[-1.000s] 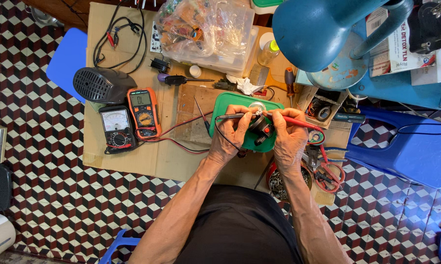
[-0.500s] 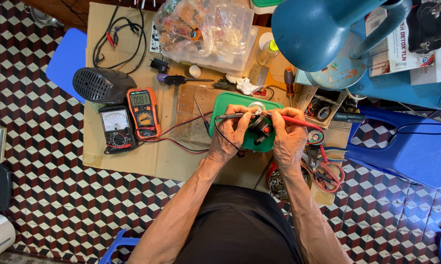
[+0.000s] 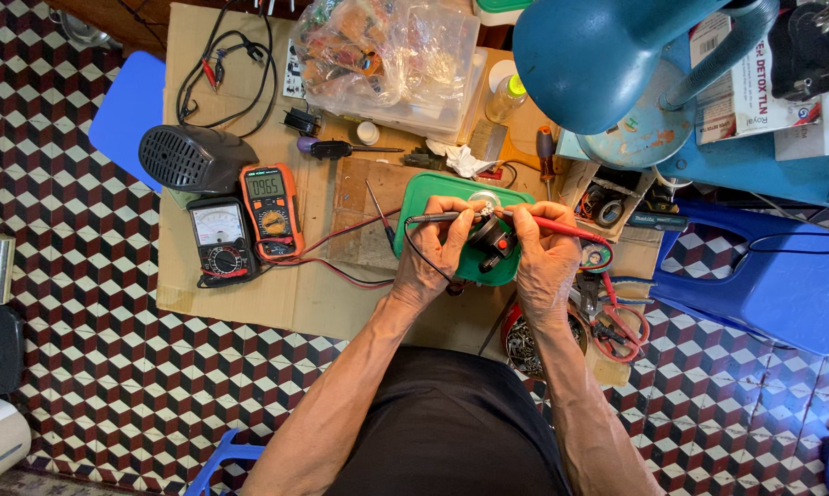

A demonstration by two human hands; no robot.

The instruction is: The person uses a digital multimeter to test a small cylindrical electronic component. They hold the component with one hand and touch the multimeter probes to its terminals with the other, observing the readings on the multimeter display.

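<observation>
Two bare hands work over a green tray [image 3: 424, 188] on a cardboard-covered table [image 3: 249, 303], seen from above; the left hand [image 3: 433, 253] is closed around a black test probe [image 3: 437, 218], pinched between thumb and fingers, with its tip pointing right toward the middle of the tray; the right hand [image 3: 543, 253] is likewise closed around a red test probe [image 3: 562, 226], its tip pointing left; both tips meet at a small dark round component [image 3: 490, 237] that lies on the tray between the hands; whether each tip actually touches a terminal is too small to tell; red and black leads [image 3: 341, 268] run left across the cardboard to an orange digital multimeter [image 3: 271, 211], whose screen is lit, just beside an analog meter [image 3: 220, 237]; a dark grilled speaker [image 3: 194, 158] sits behind them, and a blue lamp [image 3: 607, 55] hangs over the right of the table; as a judgement, the chief risk is a probe tip slipping off its tiny contact, because the component looks loose on the tray and neither hand pins it; the two tips sit so close that they could bridge and give a false reading; the trailing leads could also snag on the tray edge and tug a probe away.
</observation>
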